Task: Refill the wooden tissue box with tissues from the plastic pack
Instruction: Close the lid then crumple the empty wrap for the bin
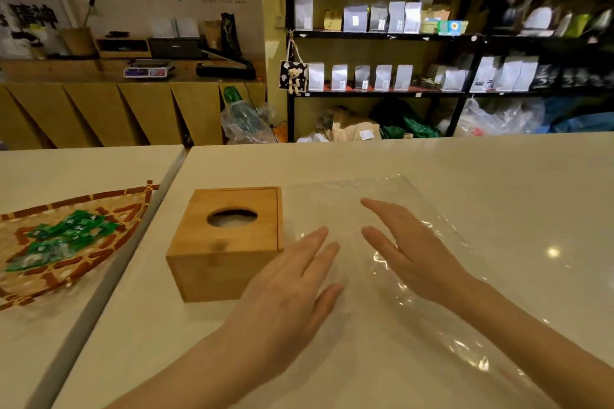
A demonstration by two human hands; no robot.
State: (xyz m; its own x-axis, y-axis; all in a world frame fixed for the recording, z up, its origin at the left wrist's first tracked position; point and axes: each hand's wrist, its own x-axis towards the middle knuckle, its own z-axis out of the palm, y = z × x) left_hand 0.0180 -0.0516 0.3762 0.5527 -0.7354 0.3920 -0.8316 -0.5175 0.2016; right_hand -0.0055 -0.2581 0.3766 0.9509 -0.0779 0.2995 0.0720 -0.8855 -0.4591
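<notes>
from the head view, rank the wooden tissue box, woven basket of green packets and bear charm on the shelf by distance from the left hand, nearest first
1. wooden tissue box: just left of the left hand.
2. woven basket of green packets: farther left, on the neighbouring table.
3. bear charm: far back, hanging on the black shelf.

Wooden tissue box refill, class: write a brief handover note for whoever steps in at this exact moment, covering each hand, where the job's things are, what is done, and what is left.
Left hand: open, fingers spread, nothing in its grip, over the near edge of the plastic pack, just right of the box.
Right hand: open, flat, over the pack, empty.
Wooden tissue box: upright on the white table, lid on, something white showing through the round top hole.
Plastic pack: clear, lying flattened to the right of the box; appears empty, no stack of tissues visible in it.
Done: box seems filled and closed.
Left: probably only clearing away the plastic; check the fill.
</notes>
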